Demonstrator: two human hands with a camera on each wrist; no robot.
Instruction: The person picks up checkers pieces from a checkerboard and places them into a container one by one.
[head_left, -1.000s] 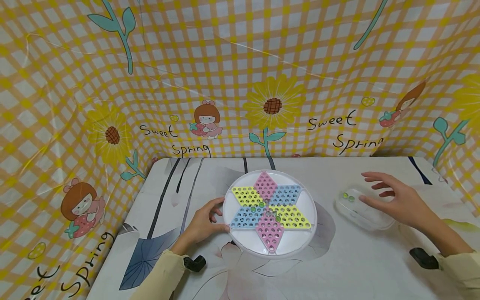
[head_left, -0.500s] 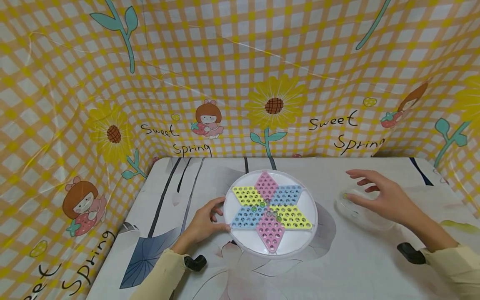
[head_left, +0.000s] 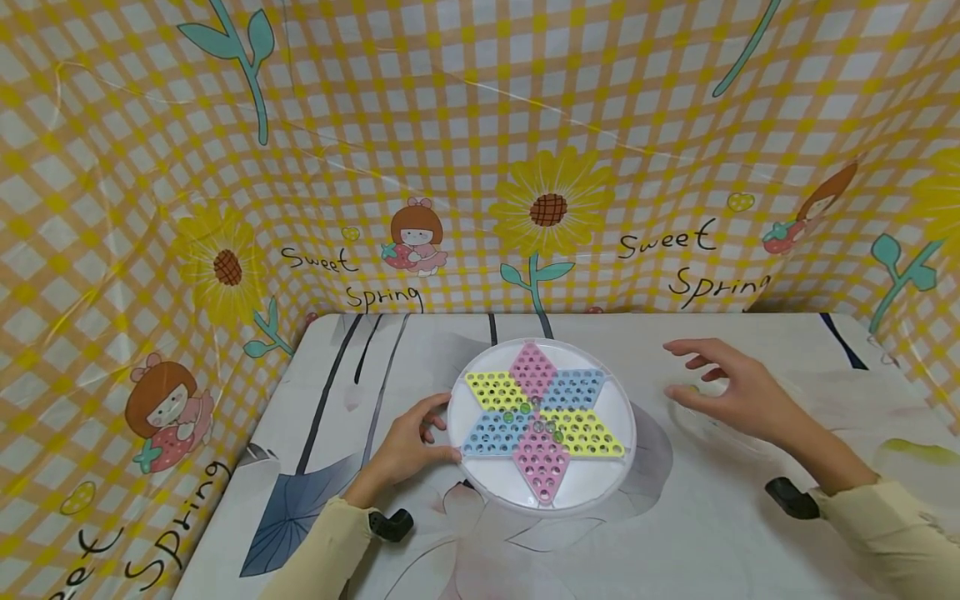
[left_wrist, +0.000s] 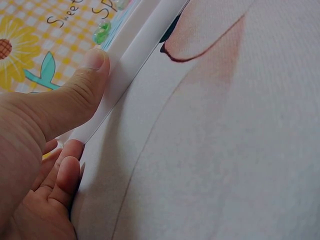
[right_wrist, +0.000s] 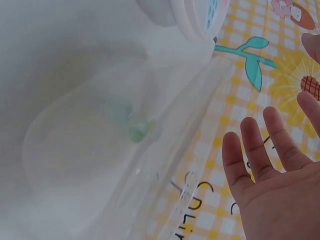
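A round white Chinese checkers board (head_left: 480, 483) with a pink, yellow and blue star of holes lies mid-table. Several green and clear marbles (head_left: 525, 408) sit in holes around its centre. My left hand (head_left: 408, 442) holds the board's left rim, thumb along the side and fingers curled at the edge, as the left wrist view shows. To the right, my right hand (head_left: 735, 392) hovers over a clear plastic container (head_left: 712, 433), fingers spread and nothing in them. Inside that container, a green marble (right_wrist: 138, 131) shows in the right wrist view.
A white cloth with flower and leaf prints covers the table (head_left: 600, 550). Behind it and along the sides hangs a yellow checked curtain (head_left: 465, 108). Black wrist devices (head_left: 392, 525) sit at both cuffs.
My right hand has moved left across the clear container, toward the board, and now covers the marbles that showed earlier. The left hand and board have stayed in place.
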